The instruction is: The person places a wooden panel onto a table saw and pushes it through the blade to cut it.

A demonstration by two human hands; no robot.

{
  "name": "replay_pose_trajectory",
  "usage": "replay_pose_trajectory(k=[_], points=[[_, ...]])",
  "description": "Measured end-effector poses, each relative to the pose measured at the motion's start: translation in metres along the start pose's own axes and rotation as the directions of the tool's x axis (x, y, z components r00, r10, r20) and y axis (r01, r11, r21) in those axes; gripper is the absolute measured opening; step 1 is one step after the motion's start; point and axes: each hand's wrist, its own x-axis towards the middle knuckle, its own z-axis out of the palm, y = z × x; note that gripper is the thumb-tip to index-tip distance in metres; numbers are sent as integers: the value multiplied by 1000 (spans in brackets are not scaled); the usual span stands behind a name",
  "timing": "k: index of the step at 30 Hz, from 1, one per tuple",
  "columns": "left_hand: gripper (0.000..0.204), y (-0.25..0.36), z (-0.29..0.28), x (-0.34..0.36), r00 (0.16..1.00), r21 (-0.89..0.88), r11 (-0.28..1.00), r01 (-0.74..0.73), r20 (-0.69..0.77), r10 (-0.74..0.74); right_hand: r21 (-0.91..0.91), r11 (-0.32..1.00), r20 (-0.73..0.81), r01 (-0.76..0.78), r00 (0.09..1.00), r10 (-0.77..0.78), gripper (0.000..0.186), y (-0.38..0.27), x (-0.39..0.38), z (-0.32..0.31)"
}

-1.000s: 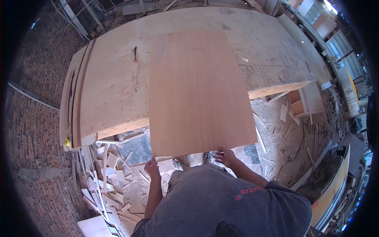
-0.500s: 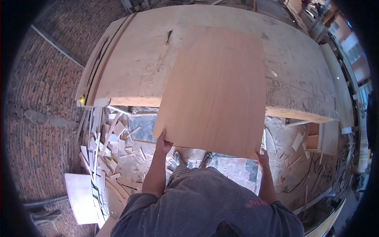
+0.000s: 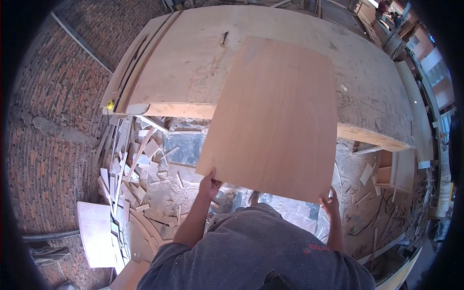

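A large rectangular sheet of thin reddish-brown plywood [image 3: 275,121] reaches from my hands out over the workbench [image 3: 179,67]. My left hand [image 3: 210,186] is closed on its near left corner, thumb on top and fingers underneath. At the near right corner my right hand [image 3: 330,200] grips the edge, its fingers partly hidden. The sheet's far part overlaps the bench top; whether it rests there or hovers, I cannot tell. Its near edge hangs over the floor in front of my body.
Long wooden strips [image 3: 147,63] lie along the bench's left end, beside a yellow tape measure [image 3: 110,104]. Wood offcuts [image 3: 145,150] litter the floor at left, near a brick wall [image 3: 53,159]. A pale panel [image 3: 96,234] leans lower left; a wooden box frame [image 3: 394,169] stands at right.
The plywood sheet and both hands have shifted slightly right and nearer to me. My view has turned a little, and one foot is now mostly hidden. Both grips stay the same.
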Motion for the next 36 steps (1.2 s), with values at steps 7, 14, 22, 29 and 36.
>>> replay_pose_trajectory(k=[7,14,22,29,36], points=[[29,31,-120,-108,994,154,987,-44,106,28,-233,965,129,116,988,-88,124,13,-130,43],[28,103,-211,-172,988,110,982,-152,9,152,-347,917,141,199,977,-158,125,13,-233,129],[25,206,-281,-214,924,74,926,-370,-72,375,-330,883,275,334,929,-248,112,-58,-276,240],[26,276,-305,-188,882,-3,903,-430,-217,419,-266,881,303,391,902,-309,122,-89,-261,324],[20,327,-311,-147,882,-10,920,-391,-290,372,-392,832,324,391,906,-273,118,-153,-236,373]])
